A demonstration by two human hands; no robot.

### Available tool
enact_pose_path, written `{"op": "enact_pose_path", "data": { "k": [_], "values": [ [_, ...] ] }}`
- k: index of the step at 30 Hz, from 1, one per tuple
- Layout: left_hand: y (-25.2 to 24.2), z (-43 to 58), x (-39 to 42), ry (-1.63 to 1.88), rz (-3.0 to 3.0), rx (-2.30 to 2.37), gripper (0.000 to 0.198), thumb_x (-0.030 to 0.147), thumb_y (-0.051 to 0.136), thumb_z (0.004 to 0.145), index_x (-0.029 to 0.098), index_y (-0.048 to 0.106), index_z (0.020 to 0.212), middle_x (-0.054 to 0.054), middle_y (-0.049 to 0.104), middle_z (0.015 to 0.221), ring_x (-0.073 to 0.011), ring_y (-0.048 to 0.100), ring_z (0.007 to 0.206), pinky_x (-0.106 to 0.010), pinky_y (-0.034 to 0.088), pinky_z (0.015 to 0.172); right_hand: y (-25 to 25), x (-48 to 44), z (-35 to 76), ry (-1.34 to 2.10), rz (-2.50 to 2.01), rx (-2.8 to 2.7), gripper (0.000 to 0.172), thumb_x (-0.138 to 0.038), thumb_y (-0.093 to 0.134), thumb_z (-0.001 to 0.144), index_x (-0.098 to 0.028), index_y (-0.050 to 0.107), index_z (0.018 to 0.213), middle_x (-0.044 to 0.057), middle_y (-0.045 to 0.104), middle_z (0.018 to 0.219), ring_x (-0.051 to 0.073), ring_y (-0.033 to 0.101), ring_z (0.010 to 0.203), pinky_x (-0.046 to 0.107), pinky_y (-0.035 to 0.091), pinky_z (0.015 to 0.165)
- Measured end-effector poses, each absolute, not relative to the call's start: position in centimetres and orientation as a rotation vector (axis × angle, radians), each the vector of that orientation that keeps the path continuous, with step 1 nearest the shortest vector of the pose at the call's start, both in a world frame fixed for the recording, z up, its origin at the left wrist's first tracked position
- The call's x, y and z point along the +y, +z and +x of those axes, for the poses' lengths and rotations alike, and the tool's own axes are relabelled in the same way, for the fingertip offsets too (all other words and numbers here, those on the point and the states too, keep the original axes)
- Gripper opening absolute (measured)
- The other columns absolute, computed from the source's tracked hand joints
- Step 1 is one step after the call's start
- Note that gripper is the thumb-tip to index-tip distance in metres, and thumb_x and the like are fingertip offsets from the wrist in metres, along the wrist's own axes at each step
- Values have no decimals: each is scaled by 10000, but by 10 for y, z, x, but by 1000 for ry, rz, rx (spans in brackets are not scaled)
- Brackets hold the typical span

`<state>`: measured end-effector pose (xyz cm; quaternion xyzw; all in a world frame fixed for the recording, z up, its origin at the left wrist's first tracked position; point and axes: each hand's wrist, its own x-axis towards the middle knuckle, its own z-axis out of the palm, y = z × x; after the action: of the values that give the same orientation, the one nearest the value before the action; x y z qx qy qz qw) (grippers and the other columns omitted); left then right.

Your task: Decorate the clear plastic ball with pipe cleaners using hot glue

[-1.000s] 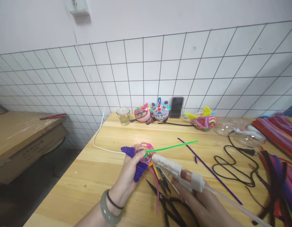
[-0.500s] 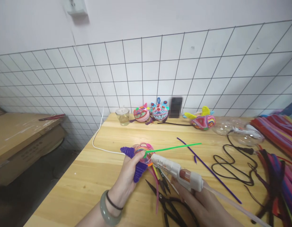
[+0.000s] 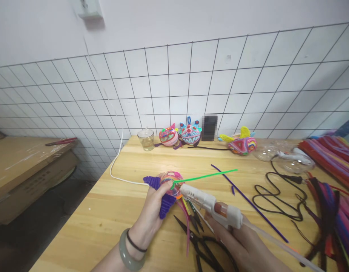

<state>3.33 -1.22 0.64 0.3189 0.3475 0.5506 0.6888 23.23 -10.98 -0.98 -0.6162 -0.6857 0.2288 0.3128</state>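
My left hand point(image 3: 159, 200) is closed round a colourful round ornament point(image 3: 177, 177) with purple fuzzy fins point(image 3: 168, 205). Its thumb presses near the end of a green pipe cleaner point(image 3: 206, 176), whose free end points right. In my right hand point(image 3: 236, 236) is a white glue gun point(image 3: 202, 198), its nozzle at the ornament beside the green stem. The nozzle tip is partly hidden at the ornament. Black scissors point(image 3: 204, 249) lie open on the table below the gun, partly behind my right hand. Pliers point(image 3: 195, 219) and pink strips point(image 3: 187, 230) lie between them and the ornament.
Along the back of the wooden table point(image 3: 106, 223) stand a glass cup point(image 3: 146, 140), two decorated balls and a fish-like ornament point(image 3: 242, 144). Clear spheres point(image 3: 294, 162), a black cord point(image 3: 265, 204) and pipe cleaner bundles point(image 3: 329, 162) lie at right. A purple pipe cleaner point(image 3: 252, 206) crosses the right middle.
The free end of the green pipe cleaner has shifted slightly left and up. Both hands, the ornament and the glue gun keep nearly the same positions; the view has shifted slightly.
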Motion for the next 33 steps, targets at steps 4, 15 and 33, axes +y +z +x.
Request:
{"op": "enact_pose_path", "data": {
  "k": [4,15,33],
  "values": [
    [6,33,-11,1240,707,770,281,216,728,706,154,672,974,-51,721,941,-197,652,853,-288,484,786,-11,-110,232,622,-1614,-1808,358,-474,513,898,-254,661,1138,43,695,1164,234,650,1059,278,537,894],
    [5,33,-12,1251,671,763,285,230,744,694,168,684,965,-43,723,917,-193,657,824,-292,480,779,-12,-111,234,594,-1609,-1801,352,-465,517,892,-247,654,1132,54,711,1108,241,672,1000,268,576,809],
    [8,34,-13,1234,675,756,298,233,753,673,157,690,954,-49,719,909,-201,653,816,-294,479,769,-11,-108,232,650,-1612,-1794,380,-478,494,905,-237,628,1167,71,703,1099,250,649,997,311,559,846]
  ]
}}
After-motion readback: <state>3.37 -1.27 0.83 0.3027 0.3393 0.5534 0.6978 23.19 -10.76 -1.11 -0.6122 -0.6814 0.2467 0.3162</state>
